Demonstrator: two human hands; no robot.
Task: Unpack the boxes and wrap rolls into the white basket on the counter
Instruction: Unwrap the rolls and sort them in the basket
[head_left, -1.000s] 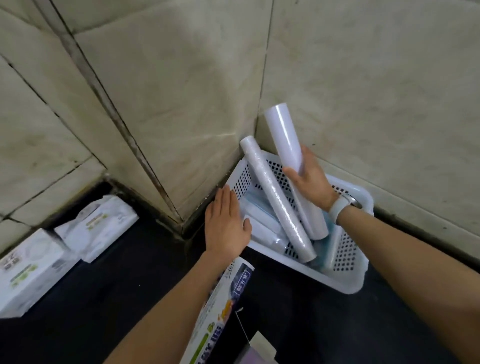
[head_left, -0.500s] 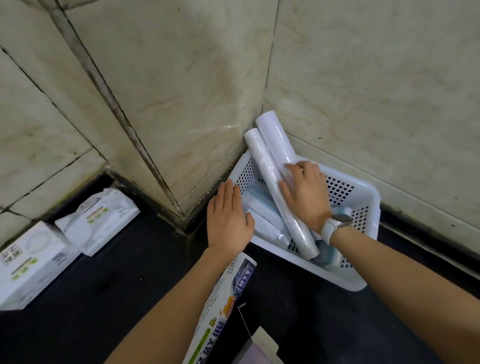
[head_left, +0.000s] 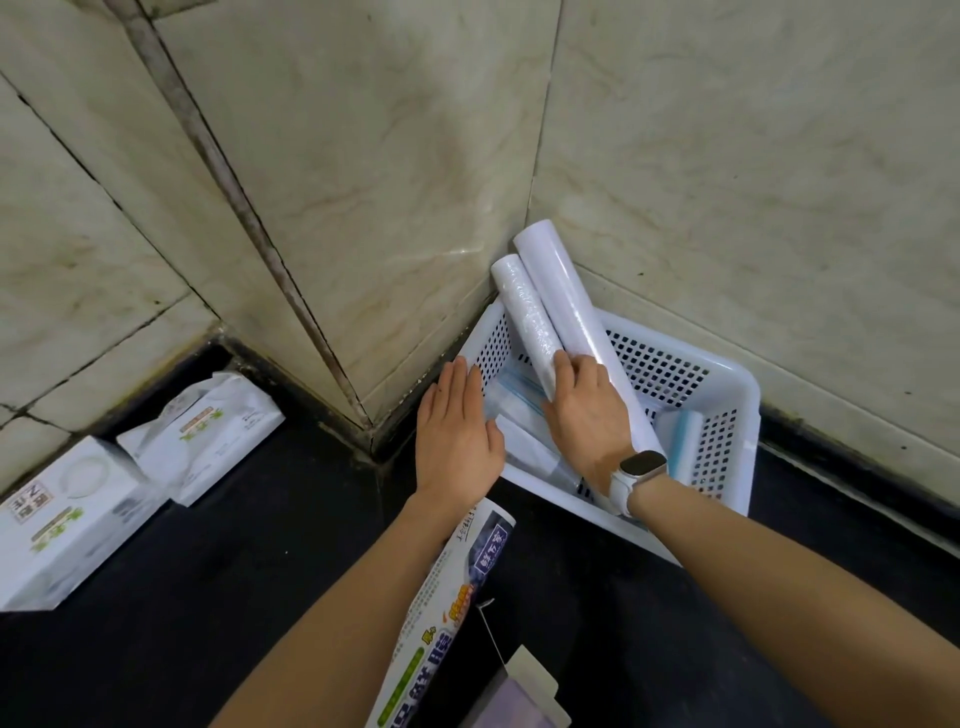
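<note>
— Sitting in the corner of the dark bench (head_left: 623, 623), hard against the two tiled walls (head_left: 363, 182), is that the white basket (head_left: 737, 441)?

— Yes. Two wrap rolls are leaning in it, side by side and touching, their upper ends poking out over the rim toward the wall corner. The crinkly roll (head_left: 524, 306) is lying to the left, the smooth roll (head_left: 576, 322) to the right.

— What is the right hand (head_left: 584, 410) doing?

— It is lying on top of the two rolls, about midway down. Its fingers (head_left: 563, 364) are bending over the crinkly roll, though I cannot tell whether they are gripping it or only pressing on it. A white-strapped watch (head_left: 641, 465) is showing at the wrist.

— And the left hand (head_left: 457, 431)?

— It is resting flat, fingers straight and together, on the basket's near-left rim, holding nothing.

— Anything else in the basket?

— Flat clear packets with blue edging (head_left: 519, 395) are lying under the rolls, and another is standing by the right wall.

— What is lying around it?

— A printed wrap box (head_left: 452, 597) is lying on the bench under the left forearm, its near end running out of view. A small opened carton flap (head_left: 530, 680) is showing beside it at the bottom edge. Well to the left, a white box (head_left: 62, 525) and a soft white pack (head_left: 208, 431) are sitting against the wall.
</note>
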